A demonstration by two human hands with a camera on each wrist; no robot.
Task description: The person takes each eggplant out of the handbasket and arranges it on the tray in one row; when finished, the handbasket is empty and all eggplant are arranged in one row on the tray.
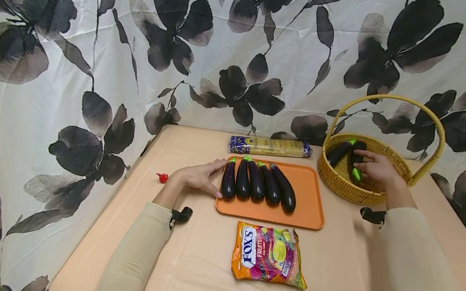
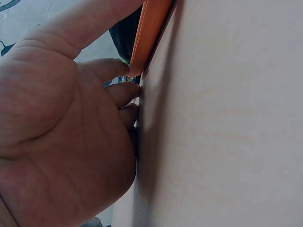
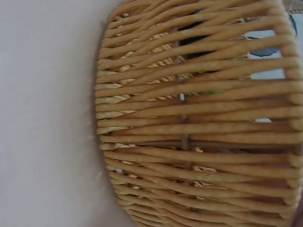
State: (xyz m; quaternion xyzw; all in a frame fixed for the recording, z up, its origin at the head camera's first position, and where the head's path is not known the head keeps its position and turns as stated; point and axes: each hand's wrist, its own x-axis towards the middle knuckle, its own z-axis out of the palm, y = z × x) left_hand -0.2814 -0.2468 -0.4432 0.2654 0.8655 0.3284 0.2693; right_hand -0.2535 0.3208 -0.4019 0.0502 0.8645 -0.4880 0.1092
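Several dark purple eggplants [image 1: 256, 181] lie side by side on an orange tray [image 1: 313, 196]. My left hand [image 1: 201, 176] is at the tray's left edge, its thumb and fingers spread beside the leftmost eggplant [image 1: 229, 181]. In the left wrist view, the palm [image 2: 66, 127] faces the camera and the fingertips are by the tray rim [image 2: 142, 47]. My right hand [image 1: 377, 170] reaches into a wicker basket [image 1: 335, 184], fingers on an eggplant [image 1: 356, 158] whose green stem points toward me. Another eggplant [image 1: 339, 153] lies left of it. The basket wall [image 3: 199, 113] hides most of that hand in the right wrist view.
Behind the tray lies a pack of dry pasta [image 1: 270, 147]. A bag of fruit candy [image 1: 270, 255] lies in front of it. A red lollipop [image 1: 163, 177] is left of the left hand. The basket's tall handle [image 1: 391, 98] arches above it, and a floral curtain [image 1: 243, 47] hangs behind the table.
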